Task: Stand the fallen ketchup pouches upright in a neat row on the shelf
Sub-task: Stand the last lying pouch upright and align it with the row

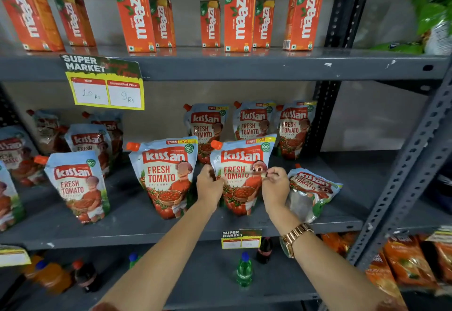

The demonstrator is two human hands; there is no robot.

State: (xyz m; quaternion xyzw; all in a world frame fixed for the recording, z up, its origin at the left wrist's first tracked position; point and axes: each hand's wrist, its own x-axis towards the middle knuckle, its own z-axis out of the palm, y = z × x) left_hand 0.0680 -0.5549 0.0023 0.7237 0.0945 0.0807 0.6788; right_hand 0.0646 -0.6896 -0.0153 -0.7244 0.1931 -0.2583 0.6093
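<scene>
I'm seeing both hands gripping one upright Kissan pouch (241, 176), label reading "Fresh Tomato Ketchup": left hand (209, 186) pinching its left edge, right hand (275, 186) pinching its right edge. Just right of that pouch, a fallen Kissan pouch (311, 191) is lying tilted on the grey shelf (137, 227). Left of it, another pouch (165, 176) is standing. Bare shelf is showing in front. Above, Maaza cartons (238, 15) are standing; a price tag (106, 83) is reading "Super Market, 10 Rs, 9 Rs".
</scene>
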